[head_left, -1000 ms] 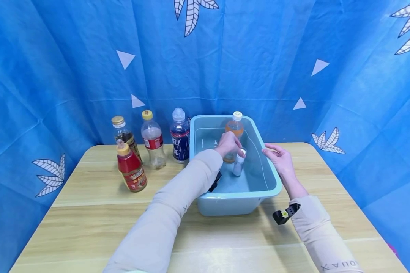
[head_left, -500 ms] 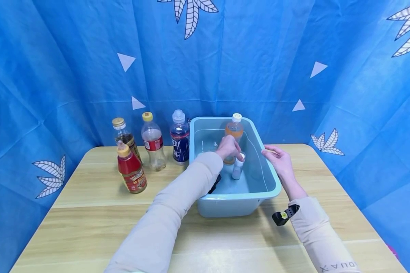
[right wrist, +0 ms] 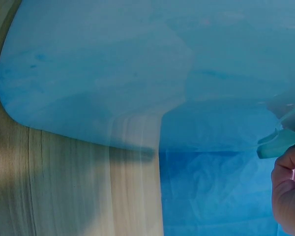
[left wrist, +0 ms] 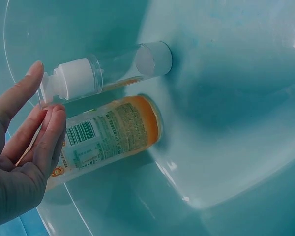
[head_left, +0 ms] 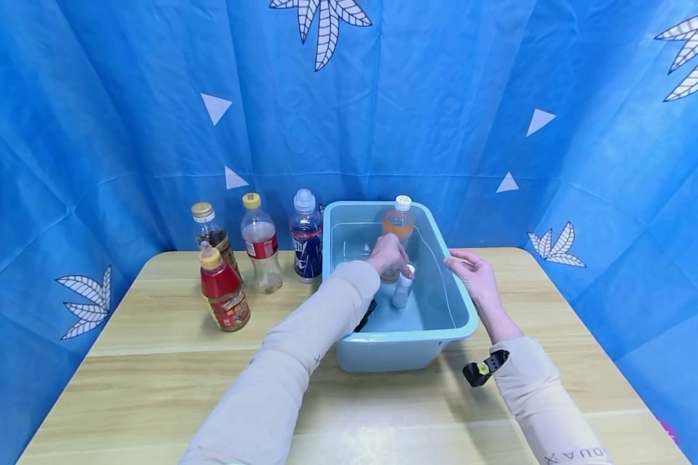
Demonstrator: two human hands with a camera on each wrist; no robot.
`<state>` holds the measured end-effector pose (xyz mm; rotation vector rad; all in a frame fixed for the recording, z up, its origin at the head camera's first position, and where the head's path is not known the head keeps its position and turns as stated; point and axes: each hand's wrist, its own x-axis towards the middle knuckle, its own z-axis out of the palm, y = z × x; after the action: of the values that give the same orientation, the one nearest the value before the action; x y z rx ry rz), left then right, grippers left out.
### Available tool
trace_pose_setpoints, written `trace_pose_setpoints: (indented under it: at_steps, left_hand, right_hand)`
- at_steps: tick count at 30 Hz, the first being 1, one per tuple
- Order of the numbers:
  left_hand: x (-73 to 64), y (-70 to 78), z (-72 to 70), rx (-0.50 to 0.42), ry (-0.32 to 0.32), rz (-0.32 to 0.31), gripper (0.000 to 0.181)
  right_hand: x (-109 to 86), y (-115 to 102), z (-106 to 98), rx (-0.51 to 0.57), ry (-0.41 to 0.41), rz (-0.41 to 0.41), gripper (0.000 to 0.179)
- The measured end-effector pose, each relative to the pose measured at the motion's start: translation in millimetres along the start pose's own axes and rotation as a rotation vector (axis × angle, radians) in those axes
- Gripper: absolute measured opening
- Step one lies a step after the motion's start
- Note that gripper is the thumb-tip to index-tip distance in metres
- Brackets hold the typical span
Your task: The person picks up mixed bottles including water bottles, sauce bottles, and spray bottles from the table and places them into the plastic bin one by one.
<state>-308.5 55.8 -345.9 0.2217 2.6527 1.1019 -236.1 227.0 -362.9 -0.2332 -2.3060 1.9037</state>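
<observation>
Inside the light blue basin (head_left: 398, 334), my left hand (head_left: 391, 252) pinches the white top of a small clear pump bottle (head_left: 402, 294). The left wrist view shows its thumb and fingertips about the pump head, with the bottle's base against the basin's surface. A larger bottle with an orange label (head_left: 399, 224) stands beside it in the basin, partly hidden by my left hand in the head view. My right hand (head_left: 475, 274) holds the basin's right rim between thumb and fingers; only part of that hand shows at the edge of the right wrist view.
Left of the basin, several bottles stand on the wooden table (head_left: 163, 387): a dark-labelled bottle (head_left: 307, 248), a red-labelled one with a yellow cap (head_left: 262, 245), a red sauce bottle (head_left: 225, 294) and a dark one behind it (head_left: 212, 229). A blue curtain (head_left: 442, 129) hangs behind.
The pump bottle has shifted slightly left and nearer within the basin, with my left hand on its top. The right hand stays on the rim.
</observation>
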Motion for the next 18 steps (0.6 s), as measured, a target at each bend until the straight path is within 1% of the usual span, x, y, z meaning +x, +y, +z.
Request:
trace_pose_setpoints:
  at_steps: [4, 7, 12, 14, 18]
  left_hand:
    - [-0.3, 0.7, -0.8, -0.005, -0.026, -0.01, 0.029]
    - [-2.3, 0.8, -1.6, -0.004, -0.046, 0.003, 0.032]
    - [-5.2, 0.4, -2.8, 0.05, -0.056, 0.044, 0.035]
    - [-6.0, 0.8, -3.3, 0.071, -0.051, 0.057, 0.034]
    - [-7.0, 2.8, -4.7, 0.069, -0.049, 0.05, 0.025]
  right_hand:
    - [0.4, -0.6, 0.3, 0.0, 0.002, 0.01, 0.045]
    - [0.6, -0.2, 0.6, 0.019, 0.011, 0.004, 0.044]
    - [1.0, 1.6, 0.0, 0.015, 0.001, -0.003, 0.044]
    - [0.2, 1.1, -0.1, 0.008, -0.004, -0.006, 0.044]
    - [-1.6, -1.4, 0.0, 0.002, 0.002, -0.012, 0.045]
